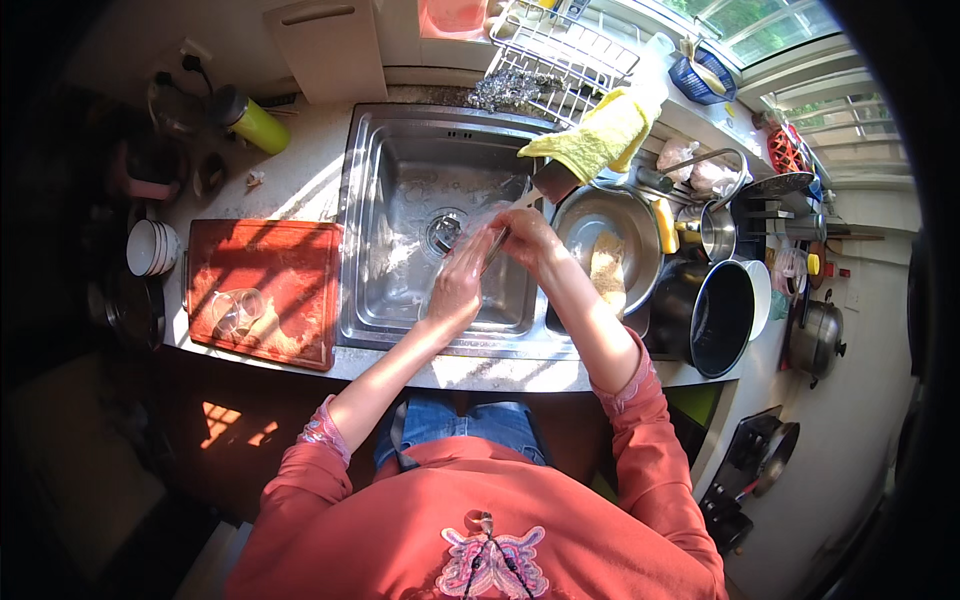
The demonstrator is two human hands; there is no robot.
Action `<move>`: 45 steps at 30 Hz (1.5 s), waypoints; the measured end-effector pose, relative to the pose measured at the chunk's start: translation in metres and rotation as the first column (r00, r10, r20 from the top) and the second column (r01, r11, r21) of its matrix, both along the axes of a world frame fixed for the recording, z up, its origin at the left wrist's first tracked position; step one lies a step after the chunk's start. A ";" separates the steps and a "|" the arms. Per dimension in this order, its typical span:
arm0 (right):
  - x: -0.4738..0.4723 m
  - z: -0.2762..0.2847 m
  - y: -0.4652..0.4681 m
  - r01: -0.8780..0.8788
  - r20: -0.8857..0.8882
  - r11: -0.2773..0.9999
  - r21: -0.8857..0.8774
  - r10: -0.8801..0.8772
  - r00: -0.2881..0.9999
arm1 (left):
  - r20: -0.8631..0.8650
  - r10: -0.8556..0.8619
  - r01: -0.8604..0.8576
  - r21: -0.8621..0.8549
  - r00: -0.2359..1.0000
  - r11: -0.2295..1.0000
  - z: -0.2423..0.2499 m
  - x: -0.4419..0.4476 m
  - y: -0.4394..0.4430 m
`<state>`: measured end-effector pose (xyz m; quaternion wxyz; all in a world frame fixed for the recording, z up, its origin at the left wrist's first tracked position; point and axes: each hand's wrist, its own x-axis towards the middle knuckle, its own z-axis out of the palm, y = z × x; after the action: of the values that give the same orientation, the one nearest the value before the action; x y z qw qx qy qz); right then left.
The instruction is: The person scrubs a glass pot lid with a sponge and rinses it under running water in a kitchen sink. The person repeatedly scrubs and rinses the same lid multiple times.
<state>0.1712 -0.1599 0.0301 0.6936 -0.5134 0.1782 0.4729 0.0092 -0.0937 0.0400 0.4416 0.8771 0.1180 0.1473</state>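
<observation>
Over the stainless steel sink [420, 180], my two hands work close together on a thin, clear item [489, 216], possibly glass, mostly hidden by the fingers. My left hand [456, 289] lies along it with the fingers extended and pressed against it. The fingers of my right hand [525, 234] curl around its right side. Just beyond them is the dark tap end [555, 181], with a pale stream below it. A yellow cloth [600, 135] drapes over the tap. The drain [444, 231] lies left of my hands.
A clear glass [238, 311] lies on the red cutting board [262, 255] at left. Right of the sink stand a metal basin [574, 225] holding a sponge-like pad [607, 266], and a black pot [720, 319]. A wire rack [577, 52] stands behind, with steel wool [510, 88].
</observation>
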 end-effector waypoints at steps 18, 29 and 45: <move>-0.068 0.015 -0.028 0.049 0.240 0.995 -0.087 -0.027 0.970 | 0.041 -0.098 0.106 -0.374 0.994 0.921 -0.065 0.109 0.005; -0.121 0.009 -0.002 0.232 0.317 0.971 0.059 -0.238 0.918 | -0.290 -0.291 0.191 -0.328 0.912 0.925 -0.121 0.208 0.044; -0.140 0.004 -0.012 0.204 0.281 0.948 0.246 -0.271 0.921 | -0.323 -0.212 0.243 0.058 0.923 0.968 -0.111 0.159 0.016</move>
<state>0.0316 -0.1722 0.0339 0.8161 -0.4789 0.0767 0.3143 0.1681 -0.0780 -0.0710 0.3885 0.9173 0.0768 -0.0408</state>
